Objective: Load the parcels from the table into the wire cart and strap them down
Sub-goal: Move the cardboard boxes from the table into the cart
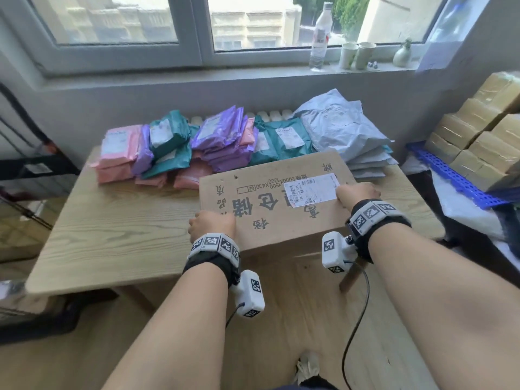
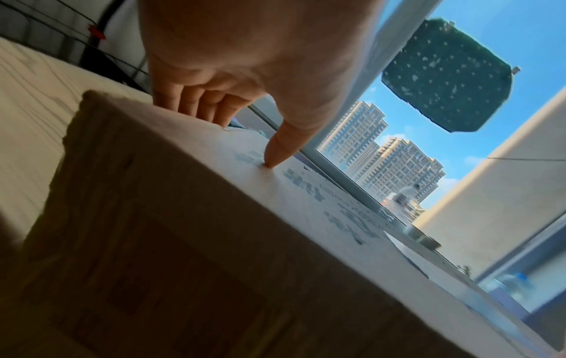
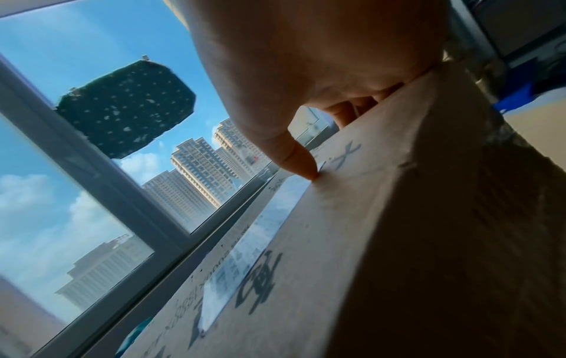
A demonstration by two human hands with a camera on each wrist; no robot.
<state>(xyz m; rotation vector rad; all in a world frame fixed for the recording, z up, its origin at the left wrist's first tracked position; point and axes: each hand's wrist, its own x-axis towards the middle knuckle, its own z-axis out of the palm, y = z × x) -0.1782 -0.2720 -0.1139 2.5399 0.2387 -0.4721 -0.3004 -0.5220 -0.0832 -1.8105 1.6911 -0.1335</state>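
Head view looks down over table [image 1: 112, 220]; wrist views close, upward, sharing cardboard box [image 2: 306, 198] top, window [image 3: 92, 157].

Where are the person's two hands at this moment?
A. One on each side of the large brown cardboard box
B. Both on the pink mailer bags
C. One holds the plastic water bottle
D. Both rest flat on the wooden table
A. The left hand grips the left edge and the right hand the right edge of the large brown cardboard box, each thumb pressing on the box's top face.
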